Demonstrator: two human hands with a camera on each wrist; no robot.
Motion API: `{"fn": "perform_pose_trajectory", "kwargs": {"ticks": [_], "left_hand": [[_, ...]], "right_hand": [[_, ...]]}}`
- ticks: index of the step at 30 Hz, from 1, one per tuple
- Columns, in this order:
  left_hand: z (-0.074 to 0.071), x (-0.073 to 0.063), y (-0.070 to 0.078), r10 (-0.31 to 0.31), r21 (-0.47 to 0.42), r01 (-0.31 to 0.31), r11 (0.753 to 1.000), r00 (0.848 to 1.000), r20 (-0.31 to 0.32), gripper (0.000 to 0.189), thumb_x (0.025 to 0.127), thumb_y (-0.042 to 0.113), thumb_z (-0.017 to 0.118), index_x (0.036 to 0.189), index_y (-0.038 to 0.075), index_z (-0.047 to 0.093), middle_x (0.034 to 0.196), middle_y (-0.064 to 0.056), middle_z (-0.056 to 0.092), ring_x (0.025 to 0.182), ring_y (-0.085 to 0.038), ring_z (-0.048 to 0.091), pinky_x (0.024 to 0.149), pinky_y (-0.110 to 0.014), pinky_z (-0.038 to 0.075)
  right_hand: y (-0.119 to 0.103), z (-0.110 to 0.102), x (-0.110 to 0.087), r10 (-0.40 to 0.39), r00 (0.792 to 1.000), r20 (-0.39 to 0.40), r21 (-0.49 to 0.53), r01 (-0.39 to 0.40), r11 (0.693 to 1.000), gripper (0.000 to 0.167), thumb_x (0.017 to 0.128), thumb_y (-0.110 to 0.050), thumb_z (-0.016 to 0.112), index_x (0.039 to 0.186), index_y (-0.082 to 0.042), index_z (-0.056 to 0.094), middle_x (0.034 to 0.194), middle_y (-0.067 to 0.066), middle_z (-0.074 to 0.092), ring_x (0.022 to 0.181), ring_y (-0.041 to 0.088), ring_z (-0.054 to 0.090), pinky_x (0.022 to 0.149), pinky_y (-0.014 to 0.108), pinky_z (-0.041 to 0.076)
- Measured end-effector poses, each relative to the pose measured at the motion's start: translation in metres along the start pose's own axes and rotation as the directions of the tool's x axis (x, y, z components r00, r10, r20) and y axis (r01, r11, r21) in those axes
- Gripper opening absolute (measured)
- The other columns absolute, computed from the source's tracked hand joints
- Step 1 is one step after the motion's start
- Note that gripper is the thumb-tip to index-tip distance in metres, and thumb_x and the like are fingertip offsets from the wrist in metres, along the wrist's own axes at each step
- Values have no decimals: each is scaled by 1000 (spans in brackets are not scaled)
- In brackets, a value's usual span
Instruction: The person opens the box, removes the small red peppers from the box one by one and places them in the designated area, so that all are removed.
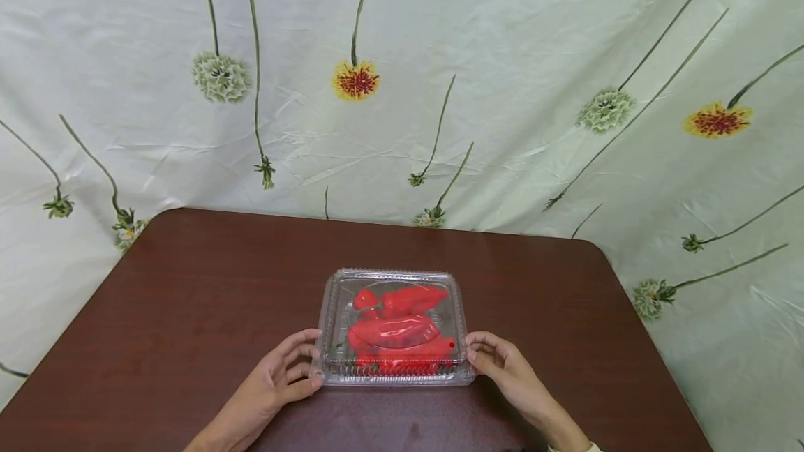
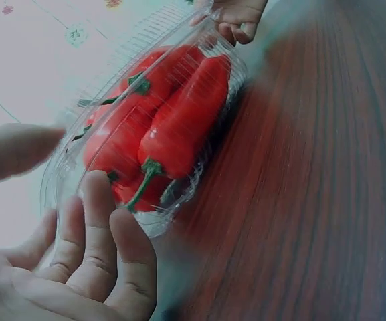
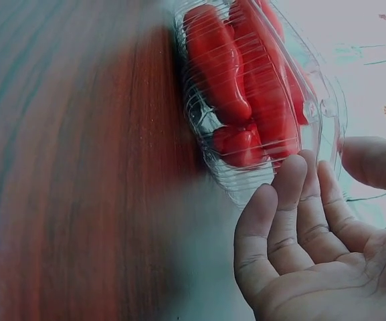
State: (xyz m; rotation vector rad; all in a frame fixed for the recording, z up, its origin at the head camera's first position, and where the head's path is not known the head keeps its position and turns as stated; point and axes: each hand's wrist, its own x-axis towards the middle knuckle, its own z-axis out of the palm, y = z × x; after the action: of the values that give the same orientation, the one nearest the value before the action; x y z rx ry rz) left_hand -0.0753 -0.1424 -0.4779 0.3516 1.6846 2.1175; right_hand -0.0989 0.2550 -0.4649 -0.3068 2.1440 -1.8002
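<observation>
A clear plastic clamshell container (image 1: 405, 275) with its lid down is on or just above the brown table, near its front. Through the plastic show several red peppers (image 1: 394, 331); the left wrist view shows green stems on the peppers (image 2: 189, 124). My left hand (image 1: 276, 372) holds the container's left edge, thumb at the near corner and fingers along the side. At the opposite edge, my right hand (image 1: 507, 370) holds the rim between thumb and fingers. The right wrist view has the right fingertips (image 3: 290, 175) against the ribbed plastic wall.
The dark brown wooden table (image 1: 220, 284) has rounded far corners. Behind it and along its sides hangs a pale cloth (image 1: 502, 54) printed with flowers and long stems.
</observation>
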Motion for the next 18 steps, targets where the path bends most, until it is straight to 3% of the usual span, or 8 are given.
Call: {"fn": "perform_pose_trajectory", "kwargs": {"ticks": [5, 13, 18], "left_hand": [[5, 0, 5, -12, 98, 15, 995, 999, -29, 56, 98, 7, 63, 147, 2, 38, 128, -3, 49, 86, -2, 59, 76, -23, 52], [6, -1, 7, -23, 117, 27, 993, 999, -37, 49, 96, 8, 64, 141, 1, 43, 126, -3, 57, 90, -4, 61, 79, -25, 54], [11, -2, 6, 63, 250, -29, 968, 990, -128, 52, 92, 7, 70, 139, 3, 49, 137, -2, 39, 101, -7, 60, 79, -25, 54]], "right_hand": [[-1, 0, 1, 6, 1000, -5, -22, -6, 1000, 35, 103, -13, 55, 126, 14, 51, 108, 1, 61, 93, 4, 61, 83, 22, 54], [-2, -2, 2, 7, 1000, -11, -27, -7, 1000, 35, 103, -13, 56, 127, 13, 52, 108, 1, 61, 94, 4, 62, 85, 23, 55], [-4, -2, 1, -16, 999, -31, -51, 15, 999, 32, 101, -12, 58, 124, 10, 54, 104, 1, 61, 90, 4, 63, 82, 24, 54]]}}
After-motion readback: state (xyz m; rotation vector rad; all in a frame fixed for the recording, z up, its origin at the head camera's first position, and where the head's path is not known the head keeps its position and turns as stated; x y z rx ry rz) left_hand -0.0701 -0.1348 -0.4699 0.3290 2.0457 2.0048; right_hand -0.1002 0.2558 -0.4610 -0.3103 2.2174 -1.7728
